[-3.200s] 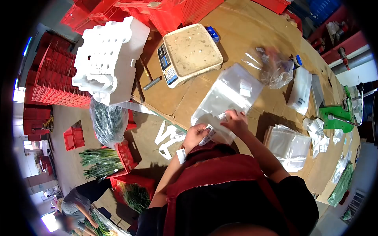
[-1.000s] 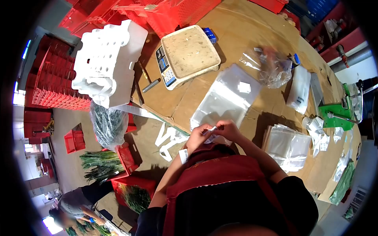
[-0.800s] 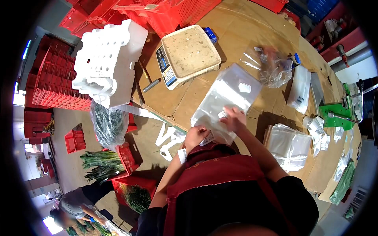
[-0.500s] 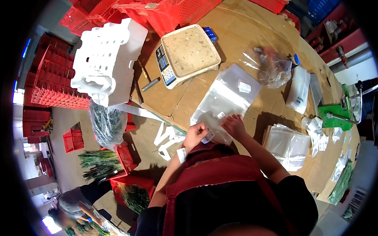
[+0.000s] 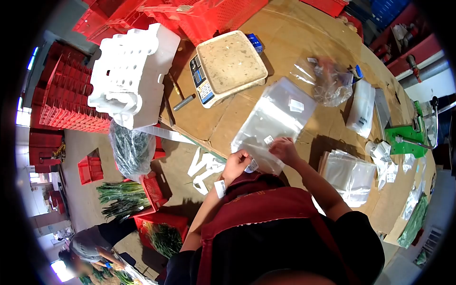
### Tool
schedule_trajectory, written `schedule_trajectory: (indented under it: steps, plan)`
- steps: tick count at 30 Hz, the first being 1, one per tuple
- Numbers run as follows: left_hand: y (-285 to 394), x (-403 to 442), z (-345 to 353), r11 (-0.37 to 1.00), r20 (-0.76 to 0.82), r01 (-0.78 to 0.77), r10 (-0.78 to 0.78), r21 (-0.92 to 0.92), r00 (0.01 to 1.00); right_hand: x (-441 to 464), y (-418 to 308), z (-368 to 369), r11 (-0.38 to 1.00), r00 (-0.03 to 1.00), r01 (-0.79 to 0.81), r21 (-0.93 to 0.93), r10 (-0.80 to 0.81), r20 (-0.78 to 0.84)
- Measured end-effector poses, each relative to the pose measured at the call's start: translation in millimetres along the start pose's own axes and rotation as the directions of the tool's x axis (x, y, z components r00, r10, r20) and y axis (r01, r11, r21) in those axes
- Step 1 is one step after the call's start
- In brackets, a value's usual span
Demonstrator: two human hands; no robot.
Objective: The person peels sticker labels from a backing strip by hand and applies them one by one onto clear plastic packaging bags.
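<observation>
A sheaf of clear plastic bags [image 5: 266, 121] lies flat on the worktop [image 5: 327, 28] before us, its near end at our red apron [image 5: 266, 204], a placing that we judge keeps the top bag within easy reach of both hands. A small white label [image 5: 269, 139] sits toward that near end, and a larger label [image 5: 296, 105] lies farther up. Our left hand [image 5: 236, 164] grasps a bunch of labels [image 5: 251, 166] between thumb and fingers, held low beside the bags, apparently to keep them ready. Our right hand [image 5: 285, 149] is just beside the small label, its fingers curled; at this size we cannot tell whether they grip anything. Another label [image 5: 220, 188] is at our left wrist.

Near our right forearm, a second stack of bags [image 5: 346, 178] rests beside a loose roll of labels [image 5: 381, 153], with a green device [image 5: 403, 141] beyond. A crumpled clear bag [image 5: 332, 88] lies past the sheaf. Cardboard covers the worktop, where a scale [image 5: 232, 61] stands, its keypad turned to our left, near a white foam box [image 5: 128, 71].

Out in the room, red crates [image 5: 71, 95] rise in a stack, leafy greens [image 5: 122, 195] fill another on the floor, and a co-worker in grey [image 5: 88, 244] bends over more greens.
</observation>
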State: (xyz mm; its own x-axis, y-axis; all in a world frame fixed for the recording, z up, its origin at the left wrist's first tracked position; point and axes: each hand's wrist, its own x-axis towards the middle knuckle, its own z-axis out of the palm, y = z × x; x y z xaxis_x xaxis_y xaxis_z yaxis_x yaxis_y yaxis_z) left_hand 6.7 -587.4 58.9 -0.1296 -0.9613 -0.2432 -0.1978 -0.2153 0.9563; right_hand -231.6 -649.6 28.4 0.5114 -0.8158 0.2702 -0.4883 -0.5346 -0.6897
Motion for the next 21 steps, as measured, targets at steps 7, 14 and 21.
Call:
schedule_trajectory:
  steps: [7,14,21]
  plan:
    - [7.1,-3.0,2.3,0.998,0.018,0.039,-0.038,-0.048,0.999,27.6,-8.9,-83.0,0.945,0.528,-0.284,0.161,0.294,-0.796]
    - [33.0,1.5,12.4,0.995,0.211,-0.009,0.03,-0.099,0.977,3.4,-47.7,-1.4,0.85,0.904,-0.414,0.325,0.341,0.259]
    - [3.5,10.3,-3.7,0.972,0.071,0.019,-0.037,0.235,0.997,11.9,-13.0,24.5,0.907,0.92,-0.391,0.155,0.383,0.079]
